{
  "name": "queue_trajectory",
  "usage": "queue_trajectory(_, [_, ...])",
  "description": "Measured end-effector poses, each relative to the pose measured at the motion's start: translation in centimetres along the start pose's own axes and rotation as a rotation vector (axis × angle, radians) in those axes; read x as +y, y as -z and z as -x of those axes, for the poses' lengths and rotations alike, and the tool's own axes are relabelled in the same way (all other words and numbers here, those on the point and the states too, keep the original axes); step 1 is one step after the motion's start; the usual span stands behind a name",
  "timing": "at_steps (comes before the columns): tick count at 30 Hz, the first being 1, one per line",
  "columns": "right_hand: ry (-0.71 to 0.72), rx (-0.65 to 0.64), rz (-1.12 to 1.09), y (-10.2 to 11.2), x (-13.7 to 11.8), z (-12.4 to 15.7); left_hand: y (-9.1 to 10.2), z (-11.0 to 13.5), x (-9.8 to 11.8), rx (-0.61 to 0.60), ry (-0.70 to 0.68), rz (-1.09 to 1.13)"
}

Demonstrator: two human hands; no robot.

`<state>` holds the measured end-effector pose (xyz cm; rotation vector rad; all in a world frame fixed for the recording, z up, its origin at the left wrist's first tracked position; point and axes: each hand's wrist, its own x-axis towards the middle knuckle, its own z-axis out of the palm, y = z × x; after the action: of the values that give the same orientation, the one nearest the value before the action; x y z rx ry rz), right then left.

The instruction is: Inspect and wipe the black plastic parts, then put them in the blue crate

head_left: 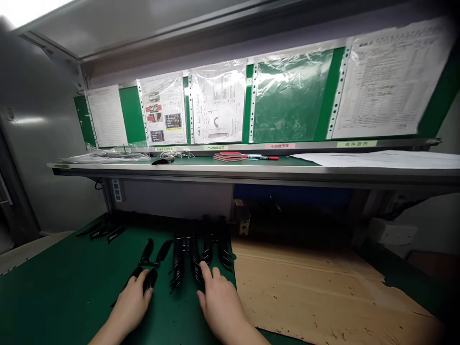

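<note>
My left hand [132,298] is closed around the near end of a black H-shaped part [148,262], whose two curved, blade-like arms point away from me. Part of the piece is hidden under the fingers. My right hand [222,299] is over the green mat, its thumb and index finger apart. Its index fingertip reaches the near right end of a stack of similar black parts [178,261]; whether it presses on them I cannot tell. Another stack of black parts [223,251] lies just beyond that hand.
More black pieces [115,234] lie at the far left of the green mat [64,282]. Flat cardboard [309,292] covers the right side. Above, a shelf [201,176] holds red pads [227,157], pens [264,157] and papers [381,158]. A metal block [244,225] stands underneath.
</note>
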<state>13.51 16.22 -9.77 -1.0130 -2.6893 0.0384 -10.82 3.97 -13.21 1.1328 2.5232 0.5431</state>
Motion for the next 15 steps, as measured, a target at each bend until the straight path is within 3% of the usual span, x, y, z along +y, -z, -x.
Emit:
queue_trajectory(2, [-0.036, -0.053, 0.013, -0.2, -1.1, -2.5, -0.9, 0.8, 0.8, -0.079, -0.029, 0.075])
queue_trajectory(5, [0.05, -0.048, 0.051, -1.3, -2.7, -4.3, -1.9, 0.5, 1.1, -0.187, -0.071, 0.112])
queue_trajectory(8, [0.115, -0.043, 0.098, -2.4, -4.1, -5.0, -2.6, -1.4, 1.4, -0.069, -0.112, 0.013])
queue_trajectory(11, [0.087, -0.051, 0.117, -2.6, -4.8, -6.4, -2.9, -4.3, 2.2, 0.064, -0.167, -0.064])
queue_trajectory(15, [-0.015, -0.06, 0.178, -1.8, -4.7, -9.5, -2.6, -8.4, 3.3, 0.061, -0.192, -0.053])
